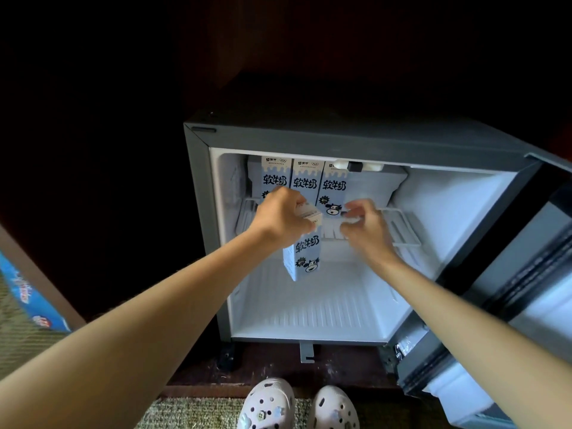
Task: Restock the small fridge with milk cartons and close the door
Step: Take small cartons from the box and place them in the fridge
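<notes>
Room v. dark: the backdrop [93,88] at top & left goes near black, no wall detail readable. Floor is olive-beige woven carpet [192,410], seen at bottom centre & lower left. A dark wood plinth [272,366] w/ scuffs & pale specks runs above the carpet edge. Lower left, a blue printed box [28,295] lies beside a slanted grey-brown panel [40,283].

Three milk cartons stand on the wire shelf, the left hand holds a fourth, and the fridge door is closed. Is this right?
No: the head view shows the fridge door open. Three milk cartons on the wire shelf and a fourth carton in the left hand are correct.
</notes>
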The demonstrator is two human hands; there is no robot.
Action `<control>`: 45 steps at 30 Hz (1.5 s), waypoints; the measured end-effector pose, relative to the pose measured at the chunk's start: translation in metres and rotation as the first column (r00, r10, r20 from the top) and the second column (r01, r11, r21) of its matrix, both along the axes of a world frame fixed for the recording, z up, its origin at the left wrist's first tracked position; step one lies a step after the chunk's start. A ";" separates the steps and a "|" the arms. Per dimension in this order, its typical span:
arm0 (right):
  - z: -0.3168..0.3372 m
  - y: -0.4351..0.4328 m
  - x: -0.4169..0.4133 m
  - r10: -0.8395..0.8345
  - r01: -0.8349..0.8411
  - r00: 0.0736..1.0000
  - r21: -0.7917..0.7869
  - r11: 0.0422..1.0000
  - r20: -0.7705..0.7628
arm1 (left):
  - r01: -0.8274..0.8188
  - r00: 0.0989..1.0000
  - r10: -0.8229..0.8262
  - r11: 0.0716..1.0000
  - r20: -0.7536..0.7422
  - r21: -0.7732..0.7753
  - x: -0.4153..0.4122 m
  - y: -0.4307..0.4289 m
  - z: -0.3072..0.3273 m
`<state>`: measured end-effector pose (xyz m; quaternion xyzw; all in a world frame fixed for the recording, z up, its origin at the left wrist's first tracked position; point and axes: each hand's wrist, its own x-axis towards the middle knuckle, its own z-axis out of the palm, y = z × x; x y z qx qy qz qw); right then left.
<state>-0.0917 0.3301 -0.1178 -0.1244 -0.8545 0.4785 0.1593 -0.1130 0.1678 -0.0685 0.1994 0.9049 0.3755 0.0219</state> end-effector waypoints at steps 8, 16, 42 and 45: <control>-0.006 -0.020 0.041 0.054 -0.044 0.998 0.209 0.977 -0.040 | 0.187 0.965 -0.172 0.981 -0.200 0.057 0.029 0.026 0.017; 0.006 -0.005 0.028 -0.145 0.172 0.978 0.184 0.968 -0.152 | 0.283 0.927 -0.255 0.957 -0.276 0.067 0.032 0.049 0.014; -0.009 0.054 -0.033 0.042 -0.033 0.991 -0.076 0.997 0.129 | 0.086 0.989 -0.081 0.996 0.124 -0.030 -0.033 0.059 -0.054; -0.017 0.054 -0.045 -0.018 0.018 0.993 0.005 1.000 0.117 | 0.081 0.995 -0.078 0.995 0.056 -0.054 -0.033 0.060 -0.060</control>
